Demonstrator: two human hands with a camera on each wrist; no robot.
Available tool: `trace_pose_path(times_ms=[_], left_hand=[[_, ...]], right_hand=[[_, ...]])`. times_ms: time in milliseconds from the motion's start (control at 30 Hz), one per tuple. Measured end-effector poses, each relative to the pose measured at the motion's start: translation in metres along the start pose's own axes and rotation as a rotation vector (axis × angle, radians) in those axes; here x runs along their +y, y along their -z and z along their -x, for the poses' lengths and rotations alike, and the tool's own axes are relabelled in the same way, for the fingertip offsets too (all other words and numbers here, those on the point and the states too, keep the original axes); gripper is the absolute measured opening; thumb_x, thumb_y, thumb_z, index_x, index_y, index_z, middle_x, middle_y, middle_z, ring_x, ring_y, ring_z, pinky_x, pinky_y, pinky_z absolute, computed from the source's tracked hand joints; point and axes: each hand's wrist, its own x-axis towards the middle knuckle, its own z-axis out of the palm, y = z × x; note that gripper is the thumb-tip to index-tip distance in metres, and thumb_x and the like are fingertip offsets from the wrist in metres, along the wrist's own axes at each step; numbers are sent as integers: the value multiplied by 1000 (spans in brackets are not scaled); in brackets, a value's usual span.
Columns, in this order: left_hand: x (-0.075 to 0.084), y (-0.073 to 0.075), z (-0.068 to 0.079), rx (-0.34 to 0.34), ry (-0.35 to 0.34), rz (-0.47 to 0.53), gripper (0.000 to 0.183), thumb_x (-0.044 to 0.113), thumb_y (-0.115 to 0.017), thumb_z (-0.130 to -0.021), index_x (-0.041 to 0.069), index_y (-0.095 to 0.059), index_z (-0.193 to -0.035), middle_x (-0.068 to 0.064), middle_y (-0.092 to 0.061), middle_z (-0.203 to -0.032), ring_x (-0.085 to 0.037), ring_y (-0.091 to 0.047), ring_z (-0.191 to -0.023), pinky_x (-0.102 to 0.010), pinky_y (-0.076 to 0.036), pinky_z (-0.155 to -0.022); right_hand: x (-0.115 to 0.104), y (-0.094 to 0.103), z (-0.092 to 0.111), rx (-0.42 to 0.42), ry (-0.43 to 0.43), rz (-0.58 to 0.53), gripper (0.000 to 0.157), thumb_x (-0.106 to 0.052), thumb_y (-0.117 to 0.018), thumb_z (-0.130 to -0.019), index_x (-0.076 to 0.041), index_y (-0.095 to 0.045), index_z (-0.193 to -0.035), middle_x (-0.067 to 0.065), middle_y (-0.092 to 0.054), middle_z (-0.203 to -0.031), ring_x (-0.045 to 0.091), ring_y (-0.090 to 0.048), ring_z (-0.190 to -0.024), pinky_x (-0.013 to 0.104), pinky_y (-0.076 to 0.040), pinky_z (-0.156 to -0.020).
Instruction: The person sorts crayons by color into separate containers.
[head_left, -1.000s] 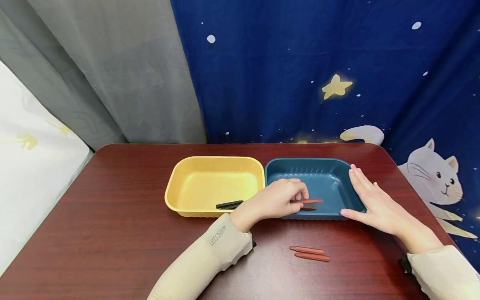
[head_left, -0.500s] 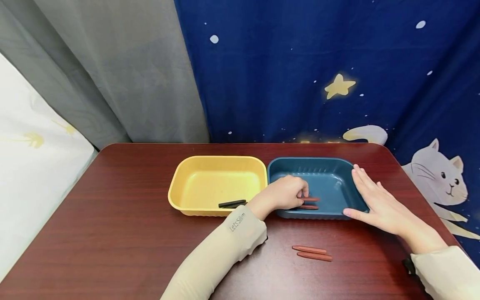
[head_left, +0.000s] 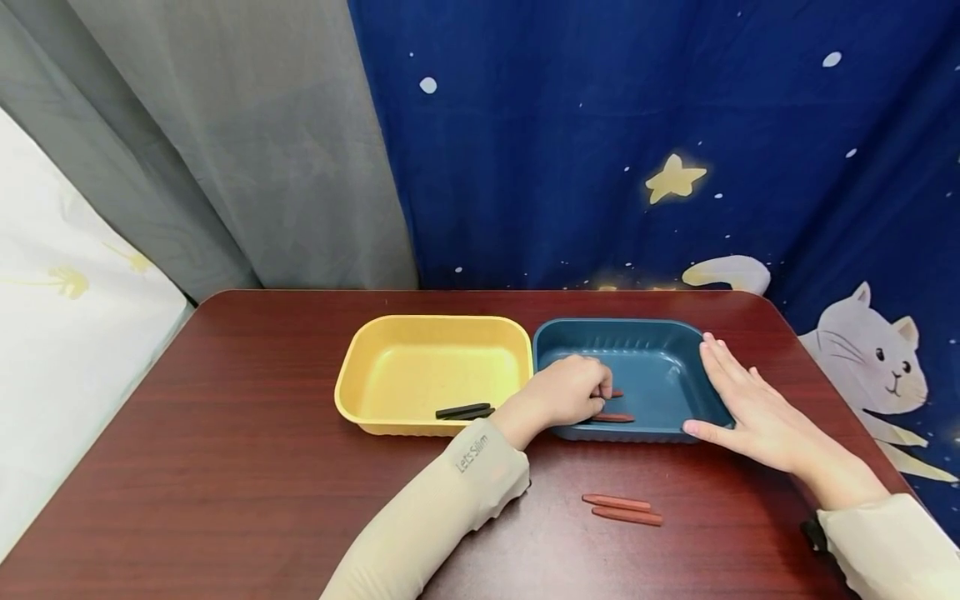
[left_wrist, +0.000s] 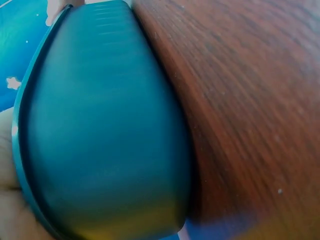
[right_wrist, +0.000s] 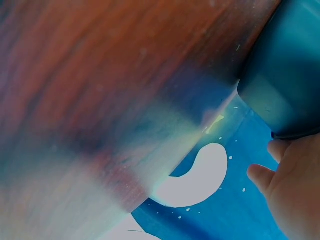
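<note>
My left hand reaches into the blue tray, its fingers curled around a red-brown crayon whose end sticks out past them. Another red-brown crayon lies on the tray floor just below that hand. With its fingers straight, my right hand rests against the tray's right end. The left wrist view is filled by the tray's outer wall, with part of the left hand at its rim. Two more red-brown crayons lie side by side on the table in front of the tray.
A yellow tray stands close against the blue one's left side, with a few black crayons in its front right corner. The dark red table ends at a curtain behind both trays.
Inside the blue tray, my left hand has shifted slightly left, and less of the crayon at its fingertips shows. The right hand stays at the tray's end.
</note>
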Motion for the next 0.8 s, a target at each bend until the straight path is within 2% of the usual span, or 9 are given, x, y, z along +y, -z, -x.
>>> trace_pose_path(times_ms=[200,300,600,800], left_hand=[[-2,3,5,24,-46,126,15,12,-60,-96,12,-71,-106,4,-70,-94,-3,-60,-82,-12,-47,-76],[-1,8,10,27,-61,156,16,13,-60,-96,11,-71,-108,4,-71,-95,-3,-60,-82,-11,-47,-77],[23,17,35,95,-173,80,12,16,-62,-96,15,-70,-104,7,-66,-98,-1,-61,-86,-9,-44,-79],[44,17,43,74,-249,-35,10,20,-62,-97,18,-70,-102,11,-65,-94,1,-56,-84,-8,-44,-77]], right_hand=[[-1,0,0,-6,-15,-4,108,-50,-68,-89,-9,3,-160,13,4,-168,35,3,-155,74,-9,-114],[-1,0,0,-11,-21,-9,108,-50,-68,-89,-9,3,-160,14,4,-168,36,3,-155,73,-7,-114],[-1,0,0,-17,-31,-24,108,-50,-68,-90,-10,4,-160,13,5,-168,37,3,-155,72,-5,-115],[0,0,1,-20,-30,-30,107,-49,-67,-90,-12,5,-160,10,8,-168,36,5,-155,71,-3,-116]])
